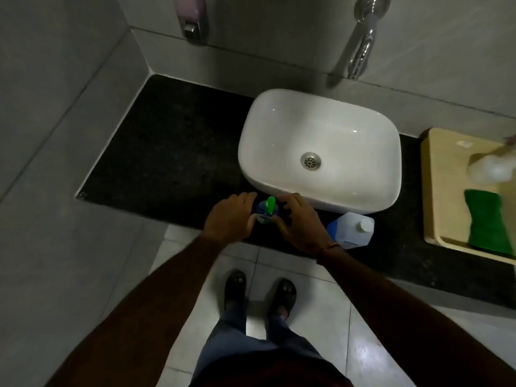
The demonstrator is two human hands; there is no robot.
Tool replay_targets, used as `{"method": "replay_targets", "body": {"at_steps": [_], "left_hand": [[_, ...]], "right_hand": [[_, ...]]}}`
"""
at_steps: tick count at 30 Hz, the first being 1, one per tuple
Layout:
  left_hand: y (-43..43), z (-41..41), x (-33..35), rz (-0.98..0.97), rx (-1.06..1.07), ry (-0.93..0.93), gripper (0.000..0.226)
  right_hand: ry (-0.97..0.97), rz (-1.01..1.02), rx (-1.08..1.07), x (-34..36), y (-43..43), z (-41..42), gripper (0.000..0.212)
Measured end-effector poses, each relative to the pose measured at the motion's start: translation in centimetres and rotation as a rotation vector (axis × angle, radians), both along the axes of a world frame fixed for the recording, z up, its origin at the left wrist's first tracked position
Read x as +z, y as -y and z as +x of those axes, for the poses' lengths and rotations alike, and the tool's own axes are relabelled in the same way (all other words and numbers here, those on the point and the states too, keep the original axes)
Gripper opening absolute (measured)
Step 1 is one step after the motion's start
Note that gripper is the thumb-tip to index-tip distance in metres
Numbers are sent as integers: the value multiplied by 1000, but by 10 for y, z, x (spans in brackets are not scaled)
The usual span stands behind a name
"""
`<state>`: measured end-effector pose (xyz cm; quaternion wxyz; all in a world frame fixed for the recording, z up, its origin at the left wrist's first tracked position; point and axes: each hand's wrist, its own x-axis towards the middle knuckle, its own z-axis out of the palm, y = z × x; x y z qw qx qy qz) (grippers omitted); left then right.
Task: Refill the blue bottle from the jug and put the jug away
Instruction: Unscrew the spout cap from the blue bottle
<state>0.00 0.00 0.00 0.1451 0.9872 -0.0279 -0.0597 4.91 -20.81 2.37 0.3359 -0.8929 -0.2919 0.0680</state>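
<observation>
Right now the blue bottle (264, 212) stands at the front edge of the dark table (167, 152), just left of the white basin (321, 146), with its green pump (270, 205) on. The left hand (231, 216) wraps its side in a snug grip; the right hand (300, 219) sits against the other side, fingers loosely spread, though blur makes it hard to say whether it truly holds. The jug (350, 229), cap (365, 225) on, stands just right of the right hand, at the front of the basin. The step in hand looks like opening the bottle: steady the body low with the left, turn the pump collar with the right, lift the pump straight up so it drips little, and keep the bottle upright and off the edge.
</observation>
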Motion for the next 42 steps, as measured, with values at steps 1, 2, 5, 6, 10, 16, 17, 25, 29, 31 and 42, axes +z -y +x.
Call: {"method": "replay_targets", "body": {"at_steps": [1, 2, 5, 6, 10, 16, 17, 25, 29, 31, 42], "left_hand": [[3, 1, 0, -54, 34, -12, 63], [6, 2, 0, -110, 72, -22, 64], [13, 0, -6, -189, 71, -72, 62], [13, 1, -7, -206, 72, -94, 60], [13, 2, -15, -282, 85, -126, 53], [7, 4, -17, -362, 100, -150, 46], [7, 4, -15, -370, 104, -155, 46], [12, 7, -16, -392, 121, -136, 46], [10, 8, -19, -341, 104, -161, 46], [10, 9, -17, -356, 110, -177, 46], [9, 10, -16, -310, 92, -183, 44]], "right_hand": [[-13, 19, -5, -3, -3, 1, 44], [-30, 30, -16, -1, -5, 1, 44], [-20, 29, -39, -3, -14, 2, 39], [-15, 28, -52, -4, -15, 2, 36], [-1, 25, -85, -6, -19, 3, 31], [-6, 80, -120, -6, -27, 1, 25], [-18, 91, -109, -6, -27, 1, 25], [-144, 200, -159, -9, -22, -1, 47], [-220, 256, -318, -11, -32, -7, 39], [-220, 290, -347, -12, -34, -7, 34], [-268, 353, -349, -9, -32, -5, 36]]}}
